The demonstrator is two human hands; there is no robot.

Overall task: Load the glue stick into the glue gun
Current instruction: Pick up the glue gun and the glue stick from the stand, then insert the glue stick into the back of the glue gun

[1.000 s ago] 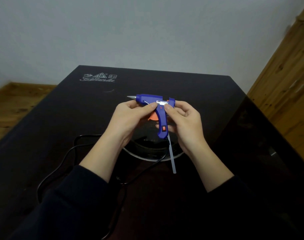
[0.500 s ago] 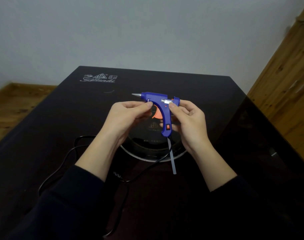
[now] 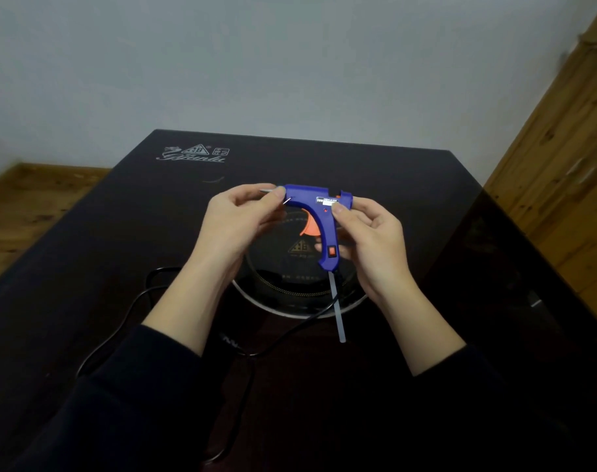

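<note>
I hold a blue glue gun (image 3: pixel 319 212) with an orange trigger above the black table, its metal nozzle pointing left. My left hand (image 3: pixel 236 226) pinches its front end by the nozzle and the thin wire stand. My right hand (image 3: pixel 375 243) grips the rear of the barrel with thumb and fingers, other fingers behind the handle. A translucent white glue stick (image 3: pixel 337 311) lies on the table just below the handle, its upper end hidden behind the gun's base. Neither hand touches it.
The gun's black cord (image 3: pixel 130 311) loops over the table (image 3: pixel 324 165) to the left and towards me. A round silver-rimmed inset (image 3: pixel 256 303) sits under the hands. A wooden panel (image 3: pixel 562 148) stands at the right and wooden floor (image 3: pixel 35 199) at the left.
The gun has shifted a little to the right. My left fingers have slid forward to the nozzle end. The glue stick has stayed where it lies.
</note>
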